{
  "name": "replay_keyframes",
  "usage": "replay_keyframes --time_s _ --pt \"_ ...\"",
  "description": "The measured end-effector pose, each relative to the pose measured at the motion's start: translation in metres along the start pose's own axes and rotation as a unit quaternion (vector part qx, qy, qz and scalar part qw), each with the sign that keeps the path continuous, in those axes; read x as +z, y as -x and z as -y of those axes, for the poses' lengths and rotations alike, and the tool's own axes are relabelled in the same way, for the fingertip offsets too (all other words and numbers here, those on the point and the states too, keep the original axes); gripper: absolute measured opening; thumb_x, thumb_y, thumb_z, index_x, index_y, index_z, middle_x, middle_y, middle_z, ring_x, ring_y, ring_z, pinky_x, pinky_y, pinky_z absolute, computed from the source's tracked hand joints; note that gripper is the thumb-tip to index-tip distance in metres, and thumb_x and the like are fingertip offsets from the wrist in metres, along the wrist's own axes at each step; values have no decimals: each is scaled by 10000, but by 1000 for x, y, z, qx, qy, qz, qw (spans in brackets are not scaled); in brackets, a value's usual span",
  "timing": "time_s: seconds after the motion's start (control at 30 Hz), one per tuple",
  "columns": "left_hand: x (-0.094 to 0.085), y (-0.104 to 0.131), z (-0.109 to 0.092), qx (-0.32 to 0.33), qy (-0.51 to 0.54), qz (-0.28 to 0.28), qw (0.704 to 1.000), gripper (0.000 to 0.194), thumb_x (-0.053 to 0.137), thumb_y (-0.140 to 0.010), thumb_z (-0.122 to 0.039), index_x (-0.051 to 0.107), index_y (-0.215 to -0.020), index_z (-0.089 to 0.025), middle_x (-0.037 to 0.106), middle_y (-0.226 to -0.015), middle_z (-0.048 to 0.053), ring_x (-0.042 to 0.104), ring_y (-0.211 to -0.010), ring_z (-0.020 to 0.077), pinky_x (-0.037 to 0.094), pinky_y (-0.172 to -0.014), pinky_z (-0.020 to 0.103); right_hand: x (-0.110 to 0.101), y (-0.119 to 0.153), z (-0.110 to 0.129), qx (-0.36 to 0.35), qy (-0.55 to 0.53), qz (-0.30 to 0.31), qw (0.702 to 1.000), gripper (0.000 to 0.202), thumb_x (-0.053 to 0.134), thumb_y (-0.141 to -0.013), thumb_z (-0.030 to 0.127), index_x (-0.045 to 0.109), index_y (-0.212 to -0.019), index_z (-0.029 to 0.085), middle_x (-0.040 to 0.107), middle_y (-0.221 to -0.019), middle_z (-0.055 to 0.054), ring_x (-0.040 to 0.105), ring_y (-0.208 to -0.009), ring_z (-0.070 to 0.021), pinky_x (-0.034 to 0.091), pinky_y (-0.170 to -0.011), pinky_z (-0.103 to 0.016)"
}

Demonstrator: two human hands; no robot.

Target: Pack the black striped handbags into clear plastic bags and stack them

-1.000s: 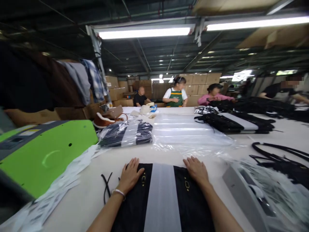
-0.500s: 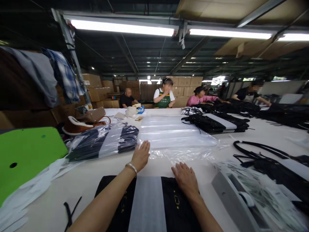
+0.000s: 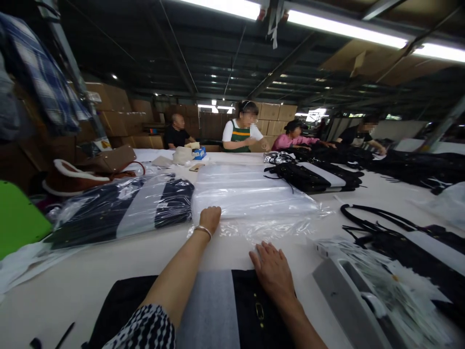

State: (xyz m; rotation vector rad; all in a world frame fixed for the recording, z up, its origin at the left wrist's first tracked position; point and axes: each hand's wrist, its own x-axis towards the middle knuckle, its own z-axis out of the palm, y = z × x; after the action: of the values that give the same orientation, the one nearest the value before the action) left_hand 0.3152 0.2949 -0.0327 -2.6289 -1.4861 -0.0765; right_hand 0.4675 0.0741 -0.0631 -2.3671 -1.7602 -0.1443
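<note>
The left hand [image 3: 210, 219] has curled from flat at the clear plastic stack [image 3: 250, 191], grip unclear, likely a reach calling for a pinch next, while the black item [image 3: 220, 310] lies below both forearms, the right hand [image 3: 274, 269] spread over its edge.

Colours, by clock face from my view's centre: at 7, my sleeve [image 3: 143, 329], black-and-white repeating pattern; above it my bracelet [image 3: 203, 231], silvery white. At 6, the folded piece [image 3: 246, 295] before me, black, a pale grey band [image 3: 214, 315] down it, its buckle [image 3: 256, 311] gold-toned. Near 9, panel [image 3: 22, 220] bright green. At 10, I log a hanging shirt [image 3: 39, 72], blue-and-white plaid. At 12, a co-worker's apron [image 3: 238, 134], green, orange-striped.
</note>
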Motion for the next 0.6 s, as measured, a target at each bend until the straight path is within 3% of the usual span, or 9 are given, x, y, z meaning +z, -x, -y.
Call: replay_keyframes --time_s 0.1,0.23,0.37,0.47,0.6 --pt "-9 7 9 31 -5 -11 999 294 622 -947 -351 632 -1155 -144 677 -1128 82 649 -1053 231 537 -931 457 -2 0 1 -1 0 -3 1000 480 359 -1041 433 602 -1363 173 540 -1469 -128 436 -1406 -316 287 -1169 -522" --pt "-17 19 21 103 -6 16 995 254 606 -952 -378 678 -1028 -146 707 -1067 73 669 -1010 221 535 -907 427 -4 0 2 3 -8 -4 1000 469 373 -1037 431 614 -1348 176 548 -1461 -131 445 -1399 -310 289 -1170 -508" --pt "-27 34 27 107 -20 16 994 224 510 -976 -229 695 -947 -106 717 -1016 133 689 -968 249 534 -865 421 -3 0 2 7 -15 0 1000 453 381 -1034 405 610 -1351 175 549 -1462 -130 439 -1402 -301 274 -1175 -493" --pt "-31 44 23 85 -23 -20 996 262 431 -961 -132 676 -1047 -96 694 -1097 189 677 -1042 282 524 -880 416 -2 0 2 10 -27 -5 1000 456 383 -1030 407 616 -1345 173 554 -1455 -135 448 -1394 -304 268 -1174 -496" --pt "-23 46 4 93 -14 -41 995 439 389 -950 -46 526 -1354 -147 551 -1422 165 514 -1335 223 451 -1051 363 1 0 1 10 -29 -15 999 464 376 -1027 414 617 -1344 175 558 -1452 -132 449 -1391 -311 265 -1172 -498"
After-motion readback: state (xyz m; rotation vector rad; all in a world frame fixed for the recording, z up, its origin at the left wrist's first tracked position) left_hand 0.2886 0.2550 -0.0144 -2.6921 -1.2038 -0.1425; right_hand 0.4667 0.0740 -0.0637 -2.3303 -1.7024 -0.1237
